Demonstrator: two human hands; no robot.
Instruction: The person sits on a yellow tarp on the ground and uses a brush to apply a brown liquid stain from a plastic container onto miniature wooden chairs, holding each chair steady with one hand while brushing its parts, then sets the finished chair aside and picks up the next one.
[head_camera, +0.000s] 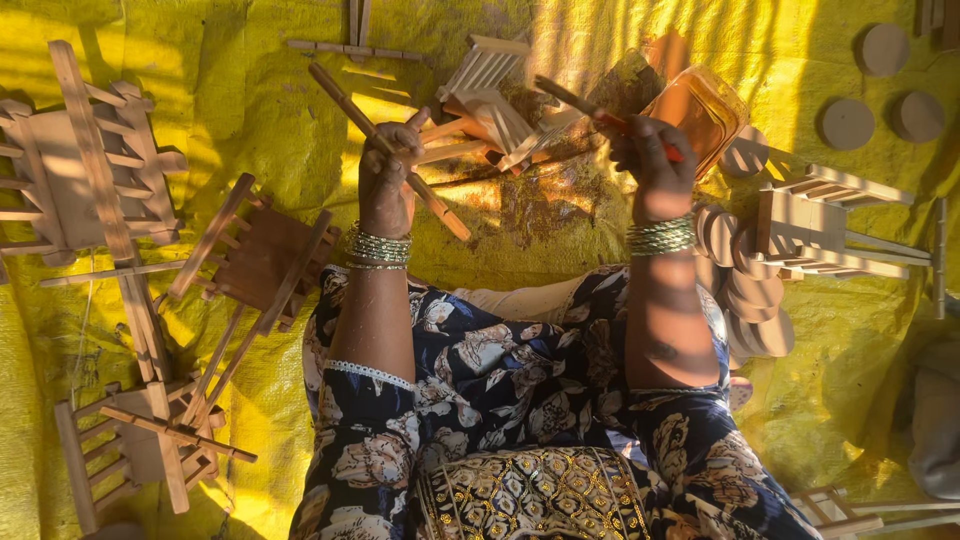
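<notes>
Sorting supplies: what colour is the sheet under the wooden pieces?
Yellow sheet, clearest in the head view.

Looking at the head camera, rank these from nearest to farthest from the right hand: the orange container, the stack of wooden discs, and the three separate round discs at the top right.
From the right hand:
1. Orange container, just above-right of it.
2. Stack of wooden discs, below-right.
3. Three separate round discs, far right corner.

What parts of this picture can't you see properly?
Head view only:
- Inside of the orange see-through plastic tub: strong sun glare, contents unclear.
- Tip of the red-handled brush in the right hand: lost in shadow.
- Right hand's fingertips: curled out of sight around the brush.
- Pale wooden slatted frame: cut off by the left edge.
- Long wooden stick in the left hand: middle covered by the fingers.
</notes>
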